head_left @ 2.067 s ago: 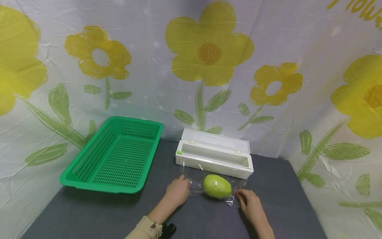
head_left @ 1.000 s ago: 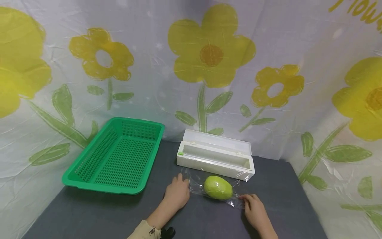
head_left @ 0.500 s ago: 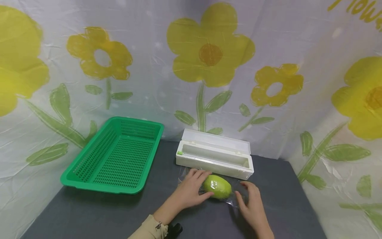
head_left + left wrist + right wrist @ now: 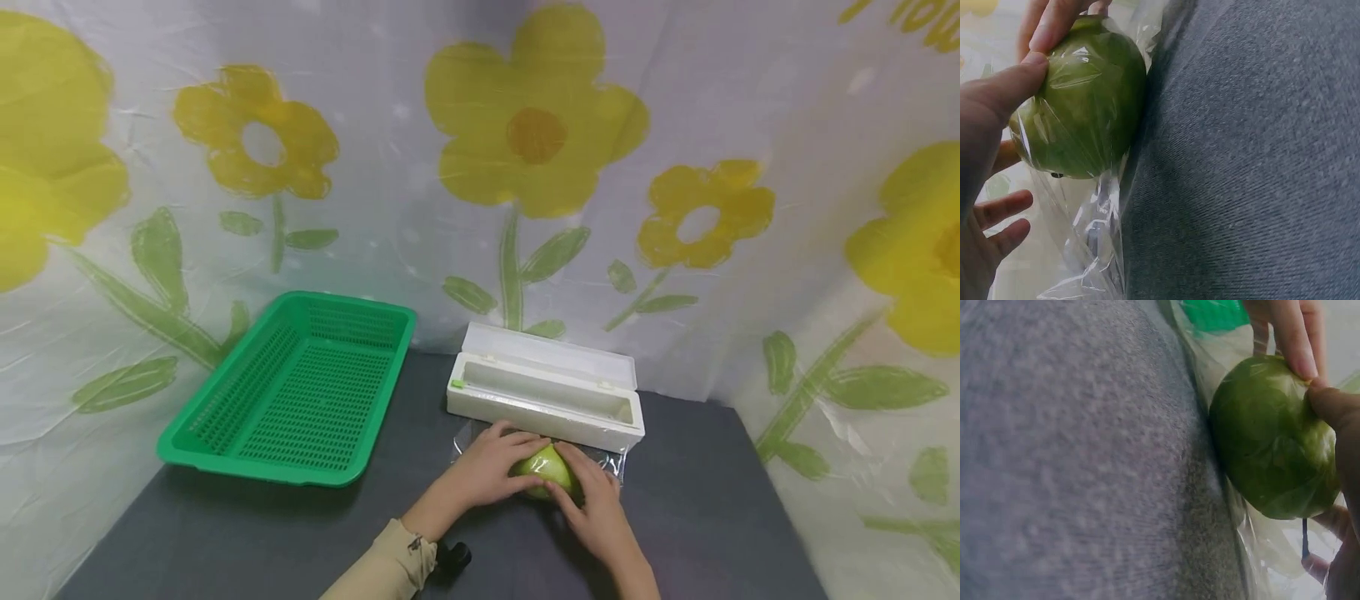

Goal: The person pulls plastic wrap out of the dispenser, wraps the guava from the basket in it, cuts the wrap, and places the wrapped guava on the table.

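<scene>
A smooth, oval green fruit (image 4: 542, 468), shaped like a mango, lies on the dark table between both hands. Clear cling film (image 4: 1100, 219) covers it, pulled tight with creases over the skin and trailing loose at its end. My left hand (image 4: 489, 468) holds the fruit from the left, thumb in front and fingers over the far side. From the right, my right hand (image 4: 600, 510) grips its other end, its thumb meeting the left thumb at the front. In the right wrist view the wrapped fruit (image 4: 1269, 440) shows with film gathered below it.
Right behind the hands stands a white cling film box (image 4: 525, 418) with its lid (image 4: 551, 354) raised and a green tab at its left. A green slotted basket (image 4: 292, 475) sits at the left. A flower-printed curtain (image 4: 390, 250) hangs behind the table.
Both hands were out at the film's two ends; they have come inward onto the fruit, the left hand first, then the right. The box and basket have not moved.
</scene>
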{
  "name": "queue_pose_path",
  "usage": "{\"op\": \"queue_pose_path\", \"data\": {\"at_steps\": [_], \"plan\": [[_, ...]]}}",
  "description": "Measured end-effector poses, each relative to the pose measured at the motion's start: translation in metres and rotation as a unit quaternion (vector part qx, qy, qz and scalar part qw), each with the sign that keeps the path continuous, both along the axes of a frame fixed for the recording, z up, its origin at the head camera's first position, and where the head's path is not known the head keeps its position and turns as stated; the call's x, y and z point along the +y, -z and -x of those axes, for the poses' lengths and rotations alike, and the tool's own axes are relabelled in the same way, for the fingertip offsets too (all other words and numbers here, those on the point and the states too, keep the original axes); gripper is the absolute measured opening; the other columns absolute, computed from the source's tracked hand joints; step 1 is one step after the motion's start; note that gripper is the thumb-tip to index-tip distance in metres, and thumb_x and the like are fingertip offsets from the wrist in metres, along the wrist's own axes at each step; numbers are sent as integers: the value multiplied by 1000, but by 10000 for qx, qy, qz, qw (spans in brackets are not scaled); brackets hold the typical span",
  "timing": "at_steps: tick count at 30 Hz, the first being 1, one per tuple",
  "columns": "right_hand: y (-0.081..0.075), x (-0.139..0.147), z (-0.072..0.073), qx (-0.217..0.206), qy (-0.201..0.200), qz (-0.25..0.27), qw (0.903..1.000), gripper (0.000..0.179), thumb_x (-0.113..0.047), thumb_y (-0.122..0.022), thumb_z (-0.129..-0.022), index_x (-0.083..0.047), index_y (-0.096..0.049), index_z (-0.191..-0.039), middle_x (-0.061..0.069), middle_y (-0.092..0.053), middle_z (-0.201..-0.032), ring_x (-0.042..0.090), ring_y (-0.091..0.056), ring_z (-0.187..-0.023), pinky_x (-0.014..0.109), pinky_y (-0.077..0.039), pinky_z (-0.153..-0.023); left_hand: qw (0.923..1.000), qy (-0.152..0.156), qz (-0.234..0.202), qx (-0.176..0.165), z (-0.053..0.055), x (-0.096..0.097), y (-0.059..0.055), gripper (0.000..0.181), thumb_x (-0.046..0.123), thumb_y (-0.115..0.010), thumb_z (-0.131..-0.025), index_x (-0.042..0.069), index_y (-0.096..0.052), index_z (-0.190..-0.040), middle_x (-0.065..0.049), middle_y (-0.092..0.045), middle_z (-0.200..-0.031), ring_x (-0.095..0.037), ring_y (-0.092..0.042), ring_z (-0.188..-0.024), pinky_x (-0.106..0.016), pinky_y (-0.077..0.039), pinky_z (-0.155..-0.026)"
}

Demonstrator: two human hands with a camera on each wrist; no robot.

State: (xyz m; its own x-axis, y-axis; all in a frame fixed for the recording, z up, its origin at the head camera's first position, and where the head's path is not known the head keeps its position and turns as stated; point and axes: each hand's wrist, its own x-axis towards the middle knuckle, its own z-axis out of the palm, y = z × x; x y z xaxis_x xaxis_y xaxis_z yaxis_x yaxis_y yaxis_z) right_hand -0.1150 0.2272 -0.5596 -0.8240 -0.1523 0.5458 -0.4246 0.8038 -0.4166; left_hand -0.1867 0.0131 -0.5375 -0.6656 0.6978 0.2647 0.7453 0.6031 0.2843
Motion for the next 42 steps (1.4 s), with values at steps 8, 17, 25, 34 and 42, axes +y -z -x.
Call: {"op": "queue_pose_path", "data": {"at_steps": [8,17,25,34,42], "plan": [[-1,0,3,-220,-41,137,9997,53,-18,-78,-96,-12,-62,-146,9,-65,-146,32,-61,-133,59,-38,-95,9989,90,-176,-427,3,-2,-1,57,53,-57,-107,32,-50,-160,5,-58,-154,-27,-49,-140,-47,-43,-115],[-2,0,6,-740,15,418,9964,44,-25,-69,-103,-17,-62,-146,4,-64,-147,30,-61,-133,57,-37,-97,9904,-355,-999,891,-3,-2,-3,33,34,-66,-107,22,-74,-137,2,-73,-131,-24,-61,-125,-44,-51,-106],[-6,-1,9,-994,107,465,9939,43,-27,-65,-106,-17,-62,-148,7,-64,-147,30,-61,-133,59,-36,-99,9422,-229,-1224,3111,-38,-3,1,37,35,-94,-80,21,-84,-113,8,-79,-113,-15,-61,-93,-31,-49,-75],[-6,-2,8,-1017,161,453,9937,43,-28,-63,-107,-13,-61,-148,10,-63,-147,33,-60,-134,62,-37,-99,9684,-487,146,2440,-48,-3,15,70,51,-90,-83,19,-70,-142,3,-64,-149,-16,-55,-104,-32,-50,-83],[-5,1,10,-958,145,462,9942,41,-27,-59,-109,-13,-62,-147,9,-64,-146,33,-61,-133,64,-39,-98,9687,-489,876,2269,-41,9,10,88,55,-89,-82,18,-57,-155,1,-55,-158,-18,-52,-105,-32,-50,-84]]}}
